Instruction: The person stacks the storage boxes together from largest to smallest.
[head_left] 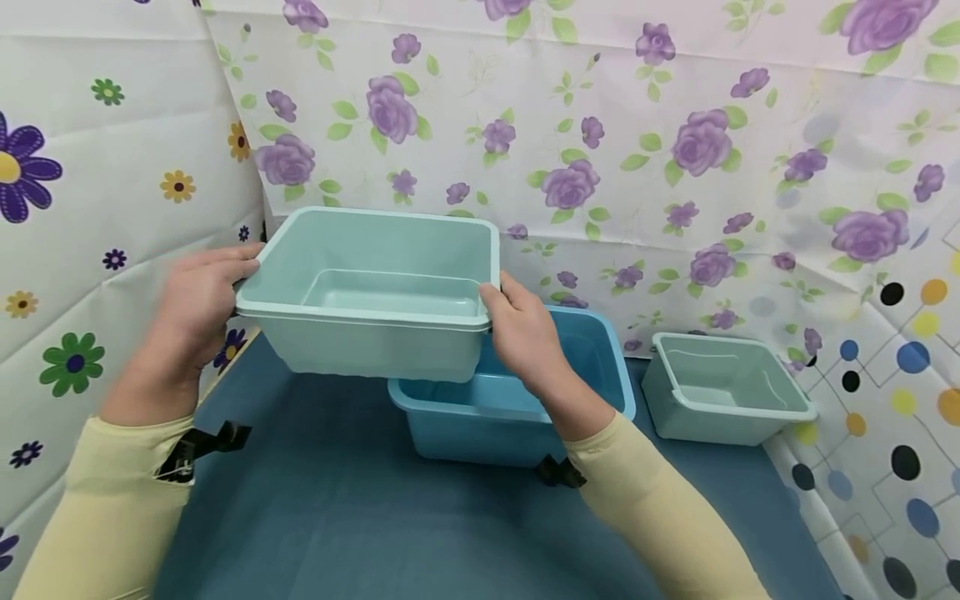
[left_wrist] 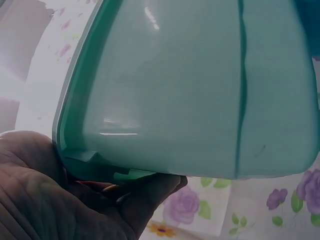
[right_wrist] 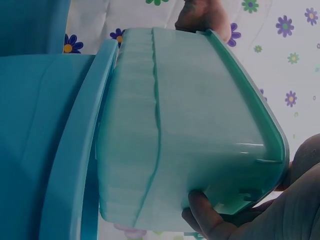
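A pale green plastic bin [head_left: 375,346] hangs in the air over the table, its open top tipped toward the head camera. My left hand [head_left: 197,304] grips its left end at the rim, and my right hand [head_left: 525,333] grips the right end, with the thumb over the rim. The rim looks doubled along the front; whether a second bin is nested inside cannot be told. Behind and below, a blue bin [head_left: 465,429] stands on the table, partly covered by the green bin and my right hand. Both wrist views show the green bin's outer wall [left_wrist: 170,90] close up.
A smaller pale green bin [head_left: 720,417] stands at the right, near the back wall. Dark blue cloth [head_left: 337,517] covers the table. Flowered sheets [head_left: 465,108] hang at the back and left, with a dotted sheet [head_left: 885,433] on the right.
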